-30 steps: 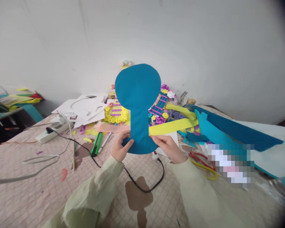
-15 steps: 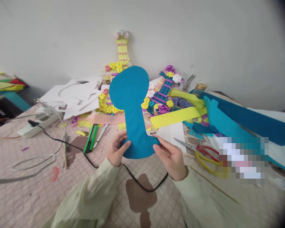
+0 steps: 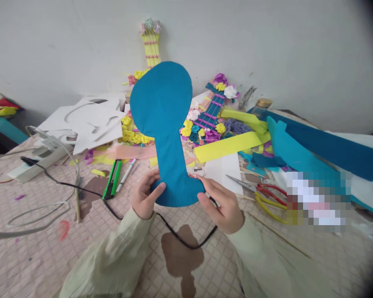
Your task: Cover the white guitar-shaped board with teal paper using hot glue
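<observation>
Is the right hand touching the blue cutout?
Touching. The head view shows the right hand pinching the blue cutout at its lower right edge.

Reaches forward with both forearms, slanting them inward from the lower left and lower right. Holds left hand (image 3: 146, 194) and right hand (image 3: 224, 207) at nearly equal height, apart from each other, pinching firmly with each. Lays left thumb (image 3: 158, 192) in front, pointing up and inward, with left fingers (image 3: 149, 177) bent behind. Stretches right fingers (image 3: 213, 187) toward the left side, straighter than the opposite ones, and sets right thumb (image 3: 207, 202) below them, also pointing inward. Wears loose, pale green sleeves (image 3: 112, 248) down to the wrists.
</observation>
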`<state>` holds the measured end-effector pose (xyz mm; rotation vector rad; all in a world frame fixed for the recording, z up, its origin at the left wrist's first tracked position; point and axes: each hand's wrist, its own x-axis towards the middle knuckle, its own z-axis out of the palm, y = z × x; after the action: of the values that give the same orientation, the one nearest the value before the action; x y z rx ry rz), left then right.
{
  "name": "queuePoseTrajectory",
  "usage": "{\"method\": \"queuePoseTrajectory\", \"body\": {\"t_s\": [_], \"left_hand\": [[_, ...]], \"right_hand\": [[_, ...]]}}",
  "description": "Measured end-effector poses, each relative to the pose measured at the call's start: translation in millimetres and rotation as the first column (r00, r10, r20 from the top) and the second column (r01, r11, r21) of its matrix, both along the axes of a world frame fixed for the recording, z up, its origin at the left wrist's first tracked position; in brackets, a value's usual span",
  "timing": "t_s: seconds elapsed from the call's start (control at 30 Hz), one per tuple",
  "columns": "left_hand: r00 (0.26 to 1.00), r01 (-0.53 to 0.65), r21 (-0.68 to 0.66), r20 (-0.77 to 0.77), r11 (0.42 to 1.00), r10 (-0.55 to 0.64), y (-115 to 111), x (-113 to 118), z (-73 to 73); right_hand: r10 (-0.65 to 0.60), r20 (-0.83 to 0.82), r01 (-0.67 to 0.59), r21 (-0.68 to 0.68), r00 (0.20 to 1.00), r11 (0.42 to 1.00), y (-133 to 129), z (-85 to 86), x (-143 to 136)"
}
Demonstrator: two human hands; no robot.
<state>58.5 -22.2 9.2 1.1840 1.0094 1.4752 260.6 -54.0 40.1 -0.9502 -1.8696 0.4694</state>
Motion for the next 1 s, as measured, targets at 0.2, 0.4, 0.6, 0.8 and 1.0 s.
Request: {"method": "queuePoseTrajectory", "body": {"t_s": [0.2,0.4,0.6,0.8,1.0], "left_hand": [[0.983,0.108,-0.129,0.163,0.986,-0.086,-2.9,6.5,4.6],[0.983,0.119,-0.107,0.15,0.987,-0.102,-2.9,8.3,2.5],[0.998,0.031,-0.015,0.046,0.999,-0.03,-0.3,3.3,-5.4],[0.991,0.027,-0.039,0.132,0.999,-0.022,-4.9,1.8,10.4],[0.886,0.224,-0.058,0.428,0.973,-0.179,-13.6,25.6,5.2]], "right_hand": [[0.028,-0.254,-0.072,-0.165,0.967,0.984,-12.2,1.6,-6.8],[-0.04,-0.048,0.046,0.132,0.998,0.99,-9.7,1.8,-5.7],[-0.103,-0.162,0.078,-0.155,0.981,0.985,-7.5,5.3,-6.8],[-0.219,-0.554,-0.141,-0.534,0.803,0.834,-0.5,-0.8,-11.1],[-0.276,-0.514,-0.025,-0.503,0.812,0.864,1.3,-4.3,-13.3]]}}
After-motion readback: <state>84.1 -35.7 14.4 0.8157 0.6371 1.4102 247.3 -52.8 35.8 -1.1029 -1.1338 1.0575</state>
